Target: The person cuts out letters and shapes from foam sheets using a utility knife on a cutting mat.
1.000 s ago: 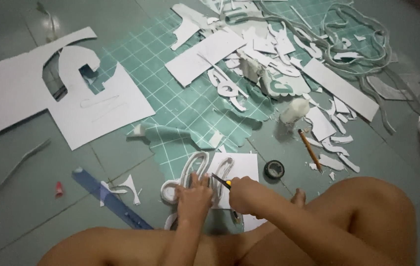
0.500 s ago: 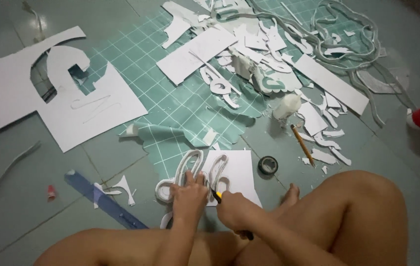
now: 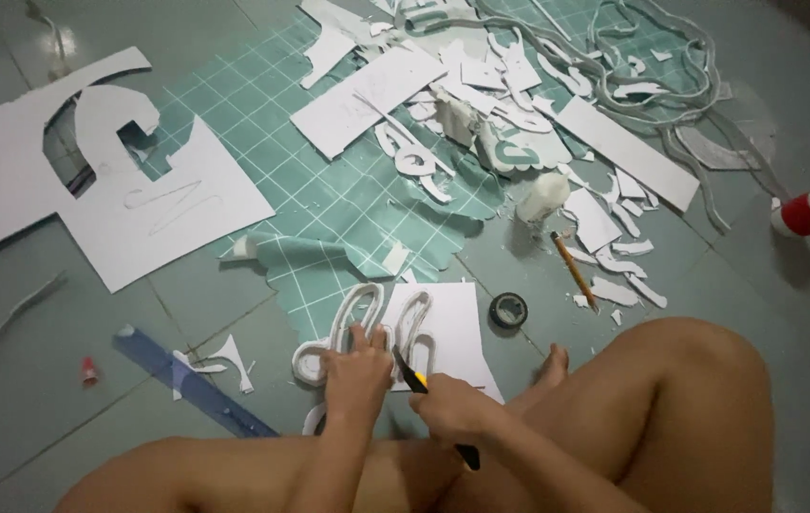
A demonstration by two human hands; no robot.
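I work on one white sheet (image 3: 452, 328) that lies at the near edge of the green cutting mat (image 3: 262, 104). My left hand (image 3: 357, 370) presses flat, fingers spread, on two looped foam cutouts (image 3: 357, 309) at the sheet's left side. My right hand (image 3: 452, 410) is clamped round one yellow-and-black craft knife (image 3: 411, 370), its tip on the sheet. One tape roll (image 3: 508, 309) and one pencil (image 3: 574, 270) lie right of the sheet, one blue ruler (image 3: 191, 380) to its left. Since half a second ago both hands have stayed on the sheet.
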